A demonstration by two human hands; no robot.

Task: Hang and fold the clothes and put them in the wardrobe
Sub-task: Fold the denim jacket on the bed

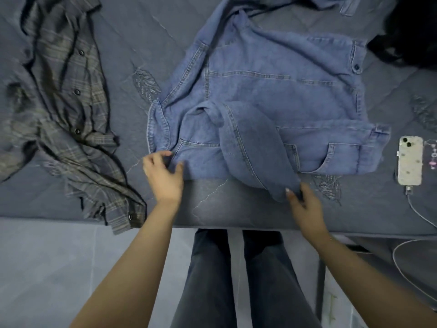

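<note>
Bare bedspread lies between plaid shirt and denim shirt.

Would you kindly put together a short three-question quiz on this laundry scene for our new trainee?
1. True or false: the grey plaid button shirt lies neatly folded on the blue quilted bed cover.
2. Which hand pinches the sleeve end of the blue denim shirt? A) left hand B) right hand C) neither
3. Fill in: the white phone in a speckled case lies to the person's ____ of the denim shirt, with a cable plugged in.

Key: 1 false, it lies crumpled; 2 B, while the left hand is at the shirt's lower left hem; 3 right.
</note>
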